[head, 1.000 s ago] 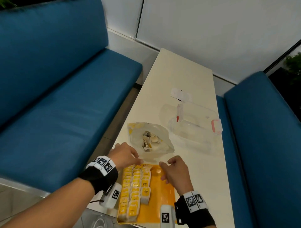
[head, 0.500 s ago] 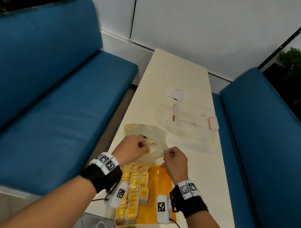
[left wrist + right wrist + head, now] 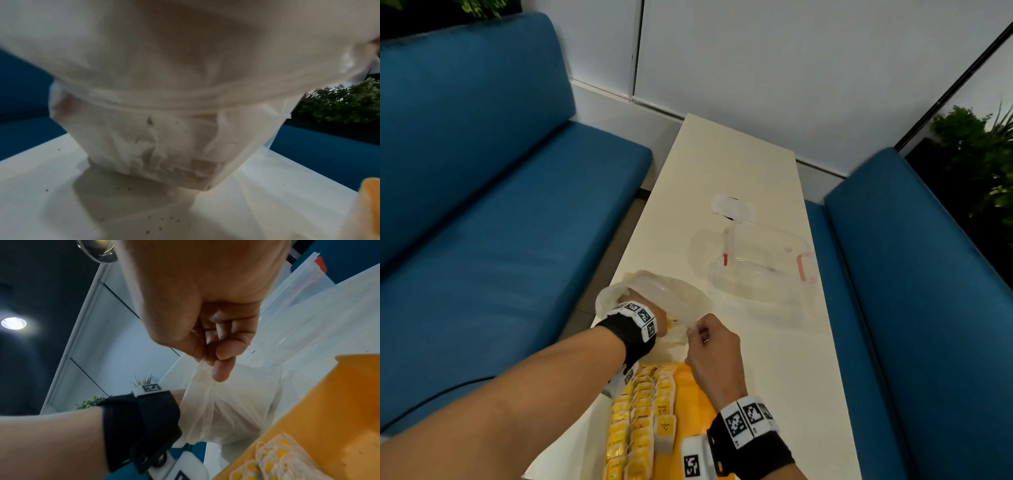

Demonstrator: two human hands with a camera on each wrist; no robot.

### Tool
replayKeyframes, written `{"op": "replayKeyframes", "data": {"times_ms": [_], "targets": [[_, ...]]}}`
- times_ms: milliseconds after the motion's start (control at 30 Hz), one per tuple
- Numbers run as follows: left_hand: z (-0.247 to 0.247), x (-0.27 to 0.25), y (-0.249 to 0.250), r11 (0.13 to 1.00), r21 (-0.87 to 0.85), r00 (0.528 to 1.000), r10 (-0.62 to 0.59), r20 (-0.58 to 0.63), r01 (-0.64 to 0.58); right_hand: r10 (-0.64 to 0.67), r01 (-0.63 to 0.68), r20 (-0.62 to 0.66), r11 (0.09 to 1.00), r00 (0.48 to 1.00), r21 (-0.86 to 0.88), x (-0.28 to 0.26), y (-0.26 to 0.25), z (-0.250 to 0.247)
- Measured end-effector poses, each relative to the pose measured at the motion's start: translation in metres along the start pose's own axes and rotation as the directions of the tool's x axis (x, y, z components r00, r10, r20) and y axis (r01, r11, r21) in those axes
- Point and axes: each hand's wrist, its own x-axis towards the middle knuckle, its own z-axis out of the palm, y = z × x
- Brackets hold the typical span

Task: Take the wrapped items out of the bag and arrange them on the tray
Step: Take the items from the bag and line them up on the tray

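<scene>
A translucent plastic bag [image 3: 683,294] sits on the white table just beyond the orange tray [image 3: 697,387]. My left hand [image 3: 635,297] is pushed into the bag up to the wrist, and the plastic hides its fingers. My right hand [image 3: 698,334] pinches the bag's rim between thumb and forefinger and holds it up, plainly seen in the right wrist view [image 3: 207,365]. Several yellow-and-white wrapped items [image 3: 643,414] lie in rows on the tray's left side. The left wrist view shows the bag [image 3: 164,138] with vague shapes at its bottom.
A clear plastic container [image 3: 763,263] with red clasps lies right of and beyond the bag, and a white slip [image 3: 732,207] lies farther back. Blue benches flank the narrow table [image 3: 739,161] on the left [image 3: 500,240] and right [image 3: 928,308]. The tray's right half is bare.
Both hands left the tray's far edge and went to the bag. The right hand pinched and lifted the rim, and the left hand has gone inside the bag.
</scene>
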Motion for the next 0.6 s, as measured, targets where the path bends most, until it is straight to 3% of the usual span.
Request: {"op": "replayKeyframes", "data": {"times_ms": [133,300,433,600], "targets": [[-0.020,-0.028,0.000,0.989,0.146,0.996,-0.040,0.077,0.029,-0.004,0.003,0.017,1.000,1.000,0.021,-0.003,0.000,0.002],[-0.011,-0.012,-0.011,0.993,0.083,0.995,-0.088,0.040,0.084,0.017,-0.018,0.007,0.999,1.000,0.049,0.001,-0.003,-0.002],[-0.002,-0.003,-0.018,0.993,0.121,0.994,-0.026,0.108,0.013,0.023,-0.024,0.007,0.999,1.000,0.049,0.007,-0.004,-0.003],[-0.001,0.007,-0.025,0.998,0.066,0.995,-0.030,0.098,0.023,0.045,-0.045,0.007,0.998,0.999,0.047,0.011,-0.004,-0.005]]}}
